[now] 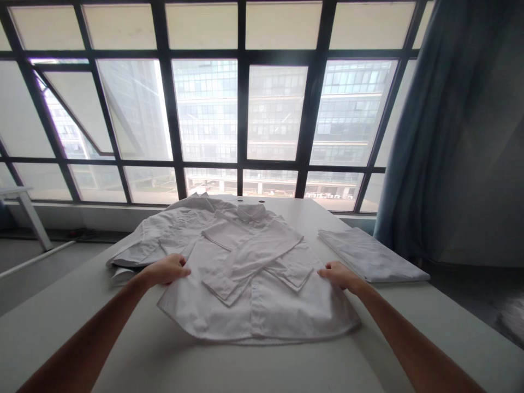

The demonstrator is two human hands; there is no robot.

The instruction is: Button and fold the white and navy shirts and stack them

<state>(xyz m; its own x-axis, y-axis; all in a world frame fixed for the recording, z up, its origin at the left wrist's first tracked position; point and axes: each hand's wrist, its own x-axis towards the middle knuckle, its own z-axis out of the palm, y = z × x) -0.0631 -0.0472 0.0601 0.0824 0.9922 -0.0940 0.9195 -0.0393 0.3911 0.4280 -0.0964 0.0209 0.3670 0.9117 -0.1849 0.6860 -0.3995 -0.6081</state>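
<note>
A white button-up shirt (pixel 282 305) lies front side up, its collar toward the window and its sleeves crossed over the chest. My left hand (pixel 168 268) is closed on the shirt's left side edge, pinching the cloth between thumb and fingers. Opposite it, my right hand (pixel 339 274) pinches the right side edge. Between my hands the lower part of the shirt looks slightly raised, with its curved hem toward me. The fingertips under the cloth are hidden.
The shirt is on a white table (pixel 196 368). A loose pile of white garments (pixel 164 232) lies at the back left, partly next to the shirt. A neatly folded white garment (pixel 370 254) rests at the right. Behind are large windows and a blue-grey curtain (pixel 413 164).
</note>
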